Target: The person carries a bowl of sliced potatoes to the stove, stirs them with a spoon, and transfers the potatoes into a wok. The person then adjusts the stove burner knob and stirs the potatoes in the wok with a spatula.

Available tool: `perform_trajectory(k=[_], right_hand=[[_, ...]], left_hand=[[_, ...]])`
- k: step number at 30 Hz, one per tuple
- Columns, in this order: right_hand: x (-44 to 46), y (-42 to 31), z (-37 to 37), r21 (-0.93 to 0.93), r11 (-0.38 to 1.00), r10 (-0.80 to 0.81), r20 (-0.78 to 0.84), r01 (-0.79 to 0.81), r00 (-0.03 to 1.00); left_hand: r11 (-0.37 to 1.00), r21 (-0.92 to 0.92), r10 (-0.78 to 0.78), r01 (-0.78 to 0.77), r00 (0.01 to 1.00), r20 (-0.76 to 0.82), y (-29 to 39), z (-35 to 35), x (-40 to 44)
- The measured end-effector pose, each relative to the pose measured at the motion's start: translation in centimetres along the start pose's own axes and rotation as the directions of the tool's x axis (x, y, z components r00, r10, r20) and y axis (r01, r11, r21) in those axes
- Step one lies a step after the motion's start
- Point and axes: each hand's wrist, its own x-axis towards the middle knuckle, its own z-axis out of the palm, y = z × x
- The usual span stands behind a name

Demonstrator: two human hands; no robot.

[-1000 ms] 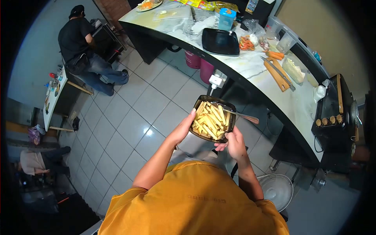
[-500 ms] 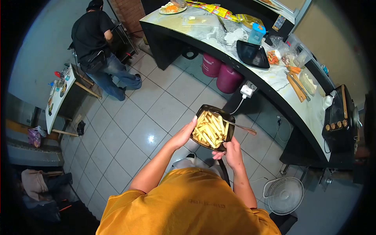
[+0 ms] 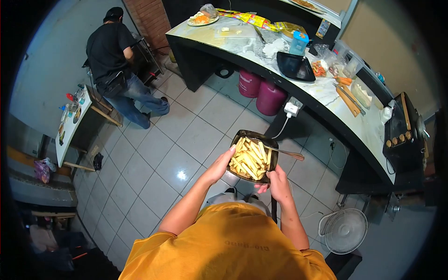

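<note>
1. Status: pale sticks (image 3: 251, 159) are already cut and heaped in the dark dish (image 3: 267, 140). They look uncooked to me; can't confirm.
2. Not done: dish isn't set down. It's up in front of the body, over the tiled floor (image 3: 186, 123), well apart from the curved counter (image 3: 373, 133).
3. Utensil (image 3: 292, 154) lies across the dish, handle sticking out past the right rim. Neither hand is on it. Its head isn't clear, so can't tell spoon from fork.
4. Left hand (image 3: 218, 167): closed on the dish's left side, thumb up along the rim. Fingers underneath are hidden, so their exact spread can't be told.
5. Right hand (image 3: 279, 185): gripping the lower right corner, thumb at the rim, other fingers curled below it.
6. Dish vs fingers: it sits between the two hands, touching both, slightly rotated. Sticks lie inside the rim, no stick visibly pinched.
7. On the counter, out of reach of both grips: black tray (image 3: 296, 68), wooden board (image 3: 347, 99) with a knife (image 3: 356, 101) on it. Neither is touched.
</note>
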Motion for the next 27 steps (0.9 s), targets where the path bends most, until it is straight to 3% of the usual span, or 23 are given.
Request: perform_trajectory(k=[17,21,27], right_hand=[[-4.6,0.0,-12.6,-0.043,0.999,-0.011,-0.12,0.006,0.993],[-4.8,-0.5,-16.7,-0.079,0.992,-0.103,-0.053,0.099,0.993],[-3.9,-0.5,-19.3,-0.118,0.982,-0.146,-0.001,0.145,0.989]], left_hand=[[0.999,-0.041,-0.023,0.023,1.0,0.007,-2.1,12.8,2.9],[0.985,-0.161,-0.078,0.069,0.996,-0.051,-2.8,16.3,4.0],[0.988,-0.156,-0.029,0.016,0.996,-0.083,-2.6,18.0,4.2]])
